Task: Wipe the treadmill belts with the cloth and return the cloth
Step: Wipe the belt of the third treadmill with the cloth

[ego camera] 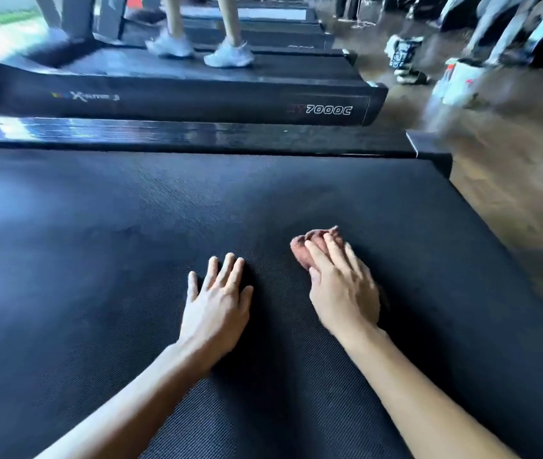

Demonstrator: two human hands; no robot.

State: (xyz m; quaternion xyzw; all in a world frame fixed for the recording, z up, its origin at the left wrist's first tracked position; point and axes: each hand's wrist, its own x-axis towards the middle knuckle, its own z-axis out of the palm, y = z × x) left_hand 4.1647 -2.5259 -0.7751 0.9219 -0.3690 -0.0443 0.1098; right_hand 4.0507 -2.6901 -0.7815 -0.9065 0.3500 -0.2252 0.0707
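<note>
L hand (217, 306) flat on treadmill belt (97, 260), fingers spread, holding nothing. R hand (343, 293), at its 3 o'clock, presses bunched reddish cloth (300, 253) onto belt w/ straight fingers; cloth pokes out at 12.
</note>
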